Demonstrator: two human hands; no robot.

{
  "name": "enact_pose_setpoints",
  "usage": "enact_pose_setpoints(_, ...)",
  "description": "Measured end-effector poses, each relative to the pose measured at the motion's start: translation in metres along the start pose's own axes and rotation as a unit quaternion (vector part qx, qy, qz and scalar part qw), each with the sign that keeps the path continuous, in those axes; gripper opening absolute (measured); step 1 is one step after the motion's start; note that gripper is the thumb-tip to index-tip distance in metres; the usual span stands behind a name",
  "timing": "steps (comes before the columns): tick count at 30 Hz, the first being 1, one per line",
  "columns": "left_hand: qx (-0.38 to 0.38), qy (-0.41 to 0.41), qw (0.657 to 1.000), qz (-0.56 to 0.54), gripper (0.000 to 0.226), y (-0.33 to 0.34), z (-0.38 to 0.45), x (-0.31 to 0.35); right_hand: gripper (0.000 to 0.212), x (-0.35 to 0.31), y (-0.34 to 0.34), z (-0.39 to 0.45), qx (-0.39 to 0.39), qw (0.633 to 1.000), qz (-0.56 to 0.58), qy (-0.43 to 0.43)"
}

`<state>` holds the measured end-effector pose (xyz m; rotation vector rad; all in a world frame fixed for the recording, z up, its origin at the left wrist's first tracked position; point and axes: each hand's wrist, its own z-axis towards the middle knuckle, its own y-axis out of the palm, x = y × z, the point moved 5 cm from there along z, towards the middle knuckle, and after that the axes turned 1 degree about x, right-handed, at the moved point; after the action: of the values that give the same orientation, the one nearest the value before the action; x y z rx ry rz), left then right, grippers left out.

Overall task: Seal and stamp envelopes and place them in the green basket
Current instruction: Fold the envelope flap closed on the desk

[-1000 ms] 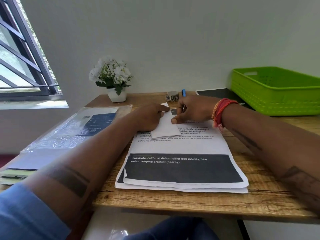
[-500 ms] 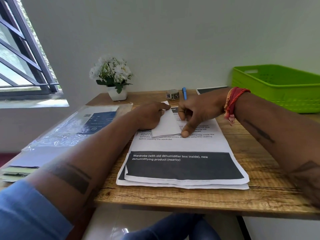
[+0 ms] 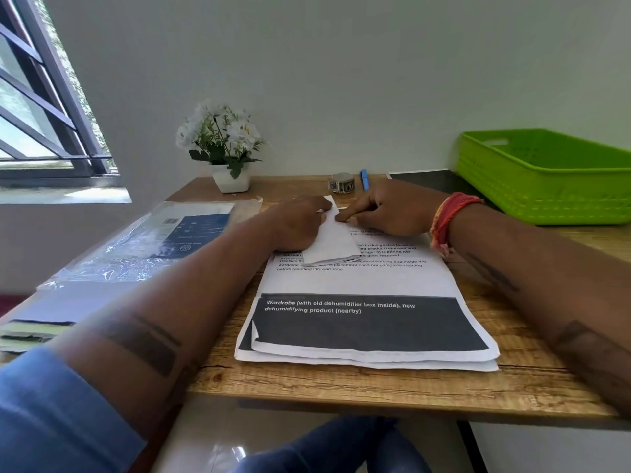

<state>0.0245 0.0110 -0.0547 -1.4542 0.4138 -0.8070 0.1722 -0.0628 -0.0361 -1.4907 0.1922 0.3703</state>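
A white envelope (image 3: 333,244) lies lengthwise on a stack of printed sheets (image 3: 358,281) in the middle of the wooden table. My left hand (image 3: 297,223) rests with curled fingers on its left edge and holds it down. From the right, my right hand (image 3: 392,213) presses a fingertip on the envelope's far part, its other fingers curled. A red thread band circles that wrist. The green basket (image 3: 546,186) stands at the back right; its inside is hidden from here. A small stamp roll (image 3: 341,183) sits just beyond my hands.
A blue pen (image 3: 364,179) lies next to the stamp roll, with a dark notebook (image 3: 426,179) behind my right hand. A white pot of flowers (image 3: 230,179) stands at the back. A clear plastic packet (image 3: 153,240) covers the table's left side by the window.
My right hand pressed down along the envelope's right edge towards me, then slid back to the far end. My left hand has stayed on the left edge.
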Motion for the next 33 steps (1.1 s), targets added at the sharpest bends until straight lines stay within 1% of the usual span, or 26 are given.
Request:
enact_pose_setpoints(3, -0.003, -0.002, 1.0, 0.001, 0.044, 0.0, -0.001, 0.0, 0.033, 0.002, 0.002, 0.014, 0.013, 0.999, -0.017, 0.036)
enact_pose_setpoints(6, -0.004, -0.003, 1.0, 0.001, 0.042, 0.001, -0.001, 0.0, 0.047, 0.004, 0.003, 0.027, 0.026, 0.997, -0.034, 0.069)
enact_pose_setpoints(8, -0.005, -0.006, 1.0, -0.002, 0.042, 0.0, -0.001, -0.001, 0.051, 0.002, 0.003, 0.035, 0.028, 0.995, -0.064, 0.078)
enact_pose_setpoints(11, -0.008, -0.007, 1.0, -0.002, 0.043, 0.0, 0.0, -0.001, 0.047, 0.001, 0.006, 0.046, 0.027, 0.991, -0.108, 0.072)
enact_pose_setpoints(16, -0.002, -0.01, 1.0, 0.0, 0.044, 0.002, 0.001, -0.002, 0.039, 0.0, 0.01, 0.052, 0.029, 0.987, -0.14, 0.07)
enact_pose_setpoints(18, 0.006, -0.006, 1.0, 0.001, 0.044, 0.003, 0.001, -0.002, 0.041, 0.001, 0.013, 0.051, 0.031, 0.984, -0.159, 0.07)
enact_pose_setpoints(20, 0.013, -0.007, 1.0, -0.001, 0.042, 0.003, 0.001, -0.003, 0.049, 0.0, 0.013, 0.047, 0.03, 0.984, -0.16, 0.069)
enact_pose_setpoints(24, 0.014, -0.014, 1.0, 0.004, 0.043, 0.003, 0.003, -0.006, 0.071, 0.003, 0.006, 0.034, 0.008, 0.992, -0.1, 0.076)
enact_pose_setpoints(30, 0.011, -0.012, 1.0, 0.017, 0.044, 0.003, 0.004, -0.007, 0.091, 0.011, -0.001, 0.023, -0.043, 0.987, -0.116, 0.1)
enact_pose_setpoints(33, 0.012, -0.013, 1.0, 0.016, 0.045, 0.003, 0.005, -0.008, 0.108, 0.009, -0.004, 0.016, -0.079, 0.987, -0.098, 0.105)
